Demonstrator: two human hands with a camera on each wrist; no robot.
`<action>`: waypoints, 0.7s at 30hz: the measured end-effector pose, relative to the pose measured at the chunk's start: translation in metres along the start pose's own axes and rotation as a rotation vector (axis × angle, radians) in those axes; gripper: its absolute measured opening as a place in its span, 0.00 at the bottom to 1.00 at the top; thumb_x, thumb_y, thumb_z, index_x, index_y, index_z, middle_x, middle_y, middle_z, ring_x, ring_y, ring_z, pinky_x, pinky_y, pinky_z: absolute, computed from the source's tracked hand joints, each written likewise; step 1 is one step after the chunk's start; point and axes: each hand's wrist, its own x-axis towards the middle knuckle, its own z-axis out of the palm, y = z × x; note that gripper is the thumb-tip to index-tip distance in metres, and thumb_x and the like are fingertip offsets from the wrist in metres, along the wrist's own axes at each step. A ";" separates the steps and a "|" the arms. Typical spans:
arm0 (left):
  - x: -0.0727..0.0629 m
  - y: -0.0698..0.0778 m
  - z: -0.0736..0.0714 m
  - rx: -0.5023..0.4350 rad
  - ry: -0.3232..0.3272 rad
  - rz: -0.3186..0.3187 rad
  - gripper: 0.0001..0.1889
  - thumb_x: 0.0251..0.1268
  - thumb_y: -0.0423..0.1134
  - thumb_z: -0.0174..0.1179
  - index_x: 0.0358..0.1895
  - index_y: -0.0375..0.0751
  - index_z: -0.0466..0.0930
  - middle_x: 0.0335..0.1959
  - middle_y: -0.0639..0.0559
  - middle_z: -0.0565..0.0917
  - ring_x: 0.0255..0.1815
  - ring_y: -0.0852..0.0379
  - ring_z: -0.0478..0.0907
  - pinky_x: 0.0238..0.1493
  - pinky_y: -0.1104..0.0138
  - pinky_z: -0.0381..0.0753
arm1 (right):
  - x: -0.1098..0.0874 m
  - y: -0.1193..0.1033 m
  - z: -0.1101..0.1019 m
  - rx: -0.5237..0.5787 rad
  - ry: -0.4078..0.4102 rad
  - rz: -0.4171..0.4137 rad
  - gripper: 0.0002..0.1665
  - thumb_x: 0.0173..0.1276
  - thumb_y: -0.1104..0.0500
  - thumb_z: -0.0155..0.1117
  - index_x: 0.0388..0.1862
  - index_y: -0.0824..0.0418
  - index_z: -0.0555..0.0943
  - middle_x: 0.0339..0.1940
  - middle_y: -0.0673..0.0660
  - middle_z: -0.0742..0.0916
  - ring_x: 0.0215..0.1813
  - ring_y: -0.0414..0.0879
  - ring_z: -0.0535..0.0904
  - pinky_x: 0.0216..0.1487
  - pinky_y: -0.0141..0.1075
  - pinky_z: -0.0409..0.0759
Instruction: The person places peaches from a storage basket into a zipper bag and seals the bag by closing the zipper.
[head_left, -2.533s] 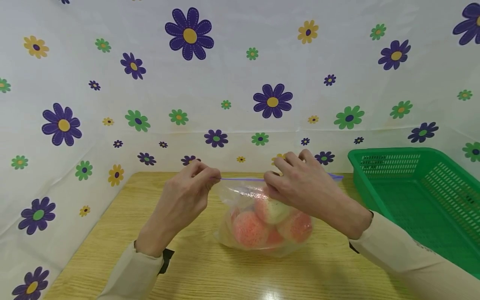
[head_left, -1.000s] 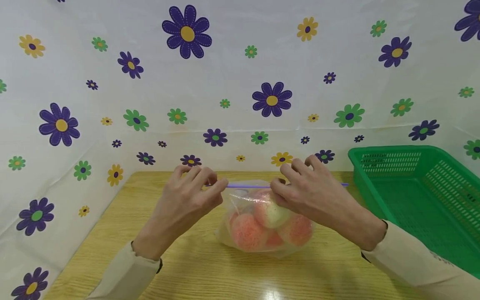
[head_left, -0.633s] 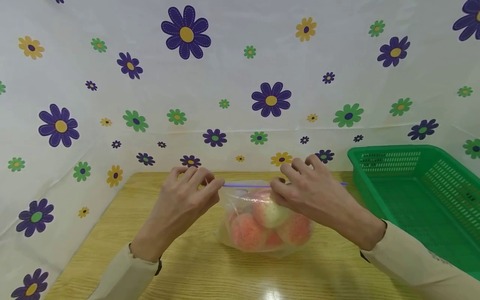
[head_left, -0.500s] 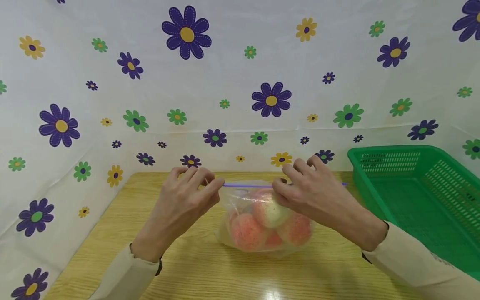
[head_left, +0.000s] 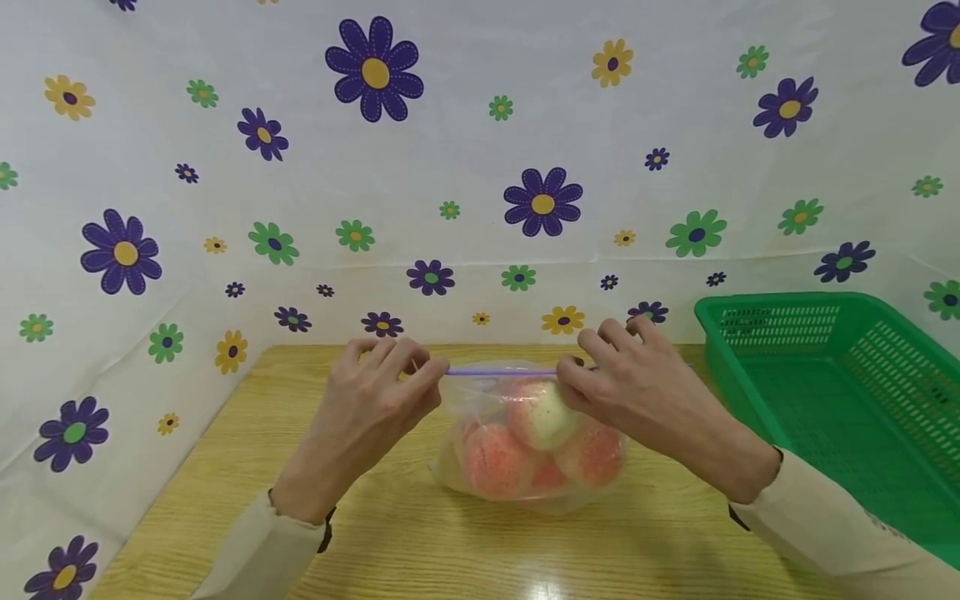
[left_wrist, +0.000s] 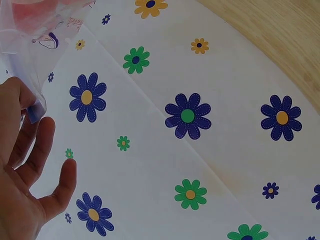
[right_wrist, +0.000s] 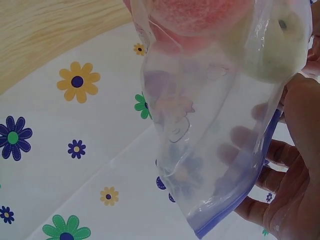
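A clear zip-lock bag (head_left: 480, 404) with a purple-blue zip strip (head_left: 502, 372) stands on the wooden table. Several pink and pale yellow peaches (head_left: 498, 461) fill it. At the strip's left end, my left hand (head_left: 378, 400) pinches the corner between thumb and index finger. In the left wrist view, the other fingers (left_wrist: 62, 192) are spread loosely away from the bag. Further right, the thumb and curled fingers of my right hand (head_left: 637, 383) pinch the strip. The right wrist view has fingertips showing through the plastic (right_wrist: 200, 125) beside the strip's free end (right_wrist: 215, 222).
To the right stands a green plastic basket (head_left: 817, 400) with slotted walls. Behind the table (head_left: 420, 550) hangs a white cloth (head_left: 450, 150) printed with flowers, which also runs down the left side.
My right hand has slid to the right along the zip strip. My left hand keeps to the left corner, with its other fingers lifted more than at first. The bag stays put.
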 end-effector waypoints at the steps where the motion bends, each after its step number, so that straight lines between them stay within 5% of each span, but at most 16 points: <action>1: 0.000 0.000 0.000 0.001 -0.003 -0.003 0.06 0.65 0.33 0.62 0.42 0.48 0.79 0.35 0.50 0.80 0.34 0.50 0.80 0.42 0.55 0.82 | 0.000 0.000 0.000 -0.004 -0.001 0.000 0.16 0.67 0.67 0.68 0.35 0.55 0.69 0.29 0.54 0.76 0.32 0.51 0.72 0.32 0.39 0.71; 15: -0.003 -0.001 0.003 0.009 -0.013 -0.007 0.07 0.64 0.34 0.65 0.42 0.48 0.80 0.35 0.50 0.81 0.36 0.50 0.82 0.43 0.54 0.83 | -0.006 0.001 0.001 0.005 -0.033 0.041 0.16 0.68 0.56 0.73 0.36 0.54 0.72 0.30 0.54 0.78 0.34 0.51 0.74 0.35 0.40 0.73; 21: -0.002 -0.001 0.004 0.008 -0.004 -0.008 0.08 0.63 0.34 0.66 0.43 0.48 0.80 0.35 0.50 0.81 0.36 0.50 0.82 0.43 0.54 0.83 | -0.008 0.002 0.002 0.002 -0.015 0.038 0.15 0.67 0.60 0.72 0.36 0.54 0.71 0.29 0.54 0.77 0.32 0.51 0.73 0.34 0.41 0.72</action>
